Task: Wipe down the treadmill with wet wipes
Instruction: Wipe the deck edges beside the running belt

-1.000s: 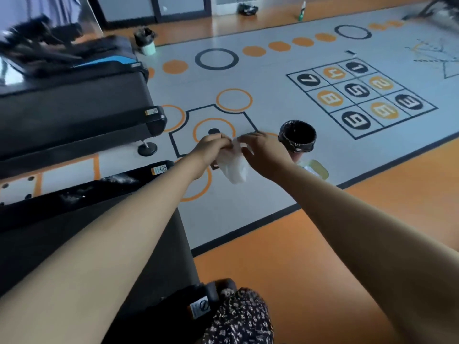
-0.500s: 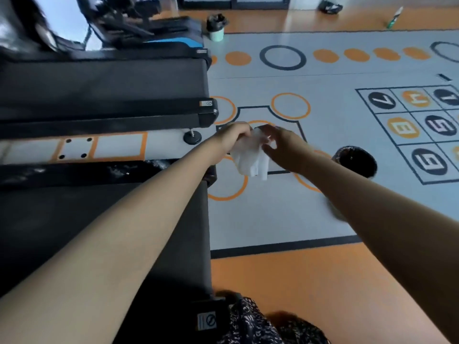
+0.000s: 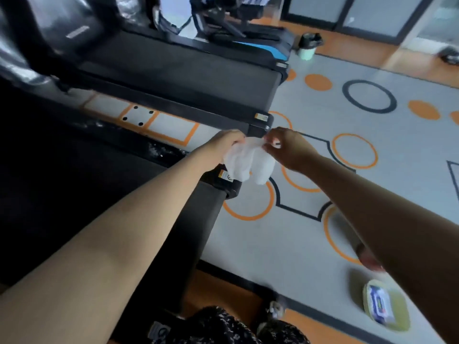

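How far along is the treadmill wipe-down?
Done: one wet wipe is out of the pack. In hand: left hand and right hand pinch it, spread between them. Left: it isn't pressed to the treadmill; white specks show on its side rail.

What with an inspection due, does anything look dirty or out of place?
White specks speckle the near treadmill's black side rail, looking like dust or residue. The wipes pack lies on the floor.

A grey floor mat (image 3: 387,155) with orange circles lies below the fingers (image 3: 269,139); beyond them, orange floor (image 3: 347,47) and glazed doors (image 3: 320,8).
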